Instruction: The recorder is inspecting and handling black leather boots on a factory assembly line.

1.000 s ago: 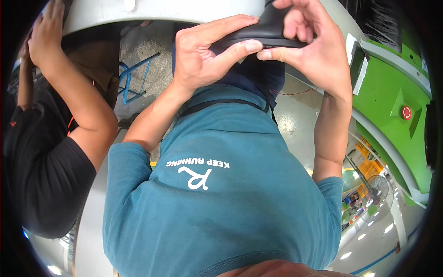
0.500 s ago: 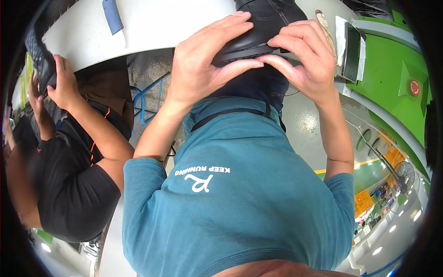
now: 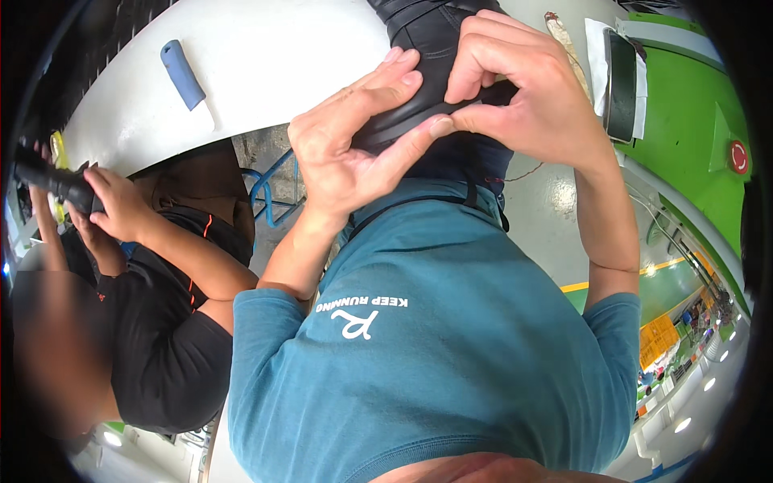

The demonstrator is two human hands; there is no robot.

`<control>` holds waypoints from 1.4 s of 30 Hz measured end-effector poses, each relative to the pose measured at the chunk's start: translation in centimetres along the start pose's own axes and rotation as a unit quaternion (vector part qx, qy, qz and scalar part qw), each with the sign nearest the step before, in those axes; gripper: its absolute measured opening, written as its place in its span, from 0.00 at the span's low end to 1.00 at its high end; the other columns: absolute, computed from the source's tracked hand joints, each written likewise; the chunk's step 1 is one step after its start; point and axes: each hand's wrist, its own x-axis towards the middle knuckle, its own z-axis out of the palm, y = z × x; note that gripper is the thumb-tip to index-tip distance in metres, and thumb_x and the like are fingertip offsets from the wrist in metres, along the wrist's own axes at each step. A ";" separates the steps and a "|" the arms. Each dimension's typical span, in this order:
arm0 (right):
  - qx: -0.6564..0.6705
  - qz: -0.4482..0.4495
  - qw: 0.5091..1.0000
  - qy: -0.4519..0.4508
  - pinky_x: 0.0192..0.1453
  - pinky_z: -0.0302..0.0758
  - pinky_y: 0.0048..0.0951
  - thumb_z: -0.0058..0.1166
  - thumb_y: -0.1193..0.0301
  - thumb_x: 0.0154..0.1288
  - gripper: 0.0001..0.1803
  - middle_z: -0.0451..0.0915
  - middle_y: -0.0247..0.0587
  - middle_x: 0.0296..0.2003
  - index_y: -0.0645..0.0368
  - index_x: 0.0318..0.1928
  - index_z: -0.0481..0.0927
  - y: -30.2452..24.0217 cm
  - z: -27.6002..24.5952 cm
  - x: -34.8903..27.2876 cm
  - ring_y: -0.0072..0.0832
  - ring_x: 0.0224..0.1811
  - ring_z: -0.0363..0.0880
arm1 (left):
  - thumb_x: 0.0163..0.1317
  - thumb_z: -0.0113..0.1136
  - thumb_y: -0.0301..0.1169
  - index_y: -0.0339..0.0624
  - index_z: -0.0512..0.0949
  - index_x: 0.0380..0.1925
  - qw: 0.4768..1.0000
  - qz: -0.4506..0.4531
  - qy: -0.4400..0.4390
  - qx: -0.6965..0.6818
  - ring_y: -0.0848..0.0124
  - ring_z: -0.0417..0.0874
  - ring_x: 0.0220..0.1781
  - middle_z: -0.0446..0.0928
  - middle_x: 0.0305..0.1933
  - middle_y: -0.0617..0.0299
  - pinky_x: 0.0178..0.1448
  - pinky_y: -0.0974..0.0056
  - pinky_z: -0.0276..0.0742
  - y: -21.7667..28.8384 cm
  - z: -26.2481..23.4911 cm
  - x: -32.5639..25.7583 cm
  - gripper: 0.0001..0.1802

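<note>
black shoe (image 3: 435, 56) held up between both hands, above teal shirt. left hand (image 3: 354, 153) under shoe sole, fingers bent, thumb pressing sole edge. right hand (image 3: 523, 97) clamped over shoe from other side, thumb tip touching left thumb. white table (image 3: 266, 72) behind hands. blue handle (image 3: 183, 74) lying on table, well left of left hand. co-worker hand (image 3: 113, 201) further left, gripping dark object.

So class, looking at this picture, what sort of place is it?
Probably a factory floor, perhaps shoemaking: both hands work a black leather shoe at a white curved worktable, beside a green machine with a red button.
</note>
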 end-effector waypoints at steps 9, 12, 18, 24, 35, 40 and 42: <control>0.044 0.118 0.992 -0.017 0.35 0.71 0.27 0.83 0.76 0.43 0.19 0.79 0.29 0.31 0.57 0.34 0.83 -0.4 -0.4 1.1 0.22 0.33 0.74 | 0.48 0.87 0.26 0.28 0.90 0.40 0.999 0.015 0.040 -0.021 0.45 0.93 0.59 0.91 0.50 0.37 0.67 0.51 0.88 -0.9 0.6 0.3 0.20; 0.092 0.043 0.995 0.024 0.36 0.70 0.25 0.86 0.72 0.42 0.23 0.82 0.28 0.37 0.57 0.39 0.86 1.5 -0.1 0.4 0.21 0.35 0.74 | 0.47 0.88 0.26 0.29 0.90 0.41 0.998 0.033 0.038 -0.027 0.46 0.94 0.59 0.91 0.50 0.38 0.67 0.51 0.88 -1.6 0.4 0.1 0.21; 0.086 0.252 0.949 0.166 0.53 0.80 0.25 0.78 0.59 0.68 0.32 0.87 0.38 0.56 0.63 0.65 0.83 5.1 -2.1 -1.0 0.22 0.52 0.85 | 0.44 0.91 0.28 0.31 0.90 0.42 0.993 0.061 0.021 -0.100 0.48 0.93 0.60 0.92 0.51 0.40 0.67 0.52 0.88 -3.4 -0.4 0.0 0.25; 0.319 0.277 0.887 0.184 0.65 0.80 0.29 0.70 0.62 0.76 0.37 0.86 0.45 0.58 0.70 0.75 0.71 3.2 0.7 -2.7 0.26 0.57 0.86 | 0.37 0.95 0.36 0.35 0.90 0.50 0.994 0.064 0.029 -0.078 0.53 0.92 0.62 0.91 0.56 0.45 0.68 0.54 0.87 -3.1 -0.7 -1.0 0.37; 0.274 0.164 0.887 0.334 0.63 0.79 0.29 0.65 0.77 0.77 0.30 0.86 0.47 0.58 0.71 0.73 0.69 -1.6 0.1 -7.0 0.24 0.56 0.84 | 0.32 0.97 0.39 0.31 0.89 0.52 0.993 0.092 0.025 -0.070 0.57 0.91 0.58 0.90 0.55 0.46 0.65 0.57 0.85 0.2 -0.9 -1.6 0.44; 0.329 0.151 0.868 0.339 0.71 0.79 0.36 0.59 0.75 0.80 0.29 0.83 0.51 0.63 0.70 0.75 0.67 -0.4 -0.7 -8.8 0.32 0.63 0.84 | 0.38 0.95 0.32 0.32 0.87 0.56 0.955 -0.006 -0.038 -0.294 0.54 0.89 0.65 0.88 0.60 0.43 0.72 0.51 0.85 -0.5 -2.0 -1.2 0.41; 0.330 0.150 0.868 0.339 0.72 0.79 0.38 0.58 0.73 0.81 0.29 0.81 0.53 0.65 0.70 0.76 0.67 -0.3 -0.7 -9.4 0.35 0.64 0.84 | 0.40 0.93 0.28 0.32 0.85 0.59 0.941 -0.020 -0.051 -0.334 0.51 0.87 0.68 0.86 0.63 0.40 0.77 0.49 0.82 -0.6 -2.5 -1.4 0.42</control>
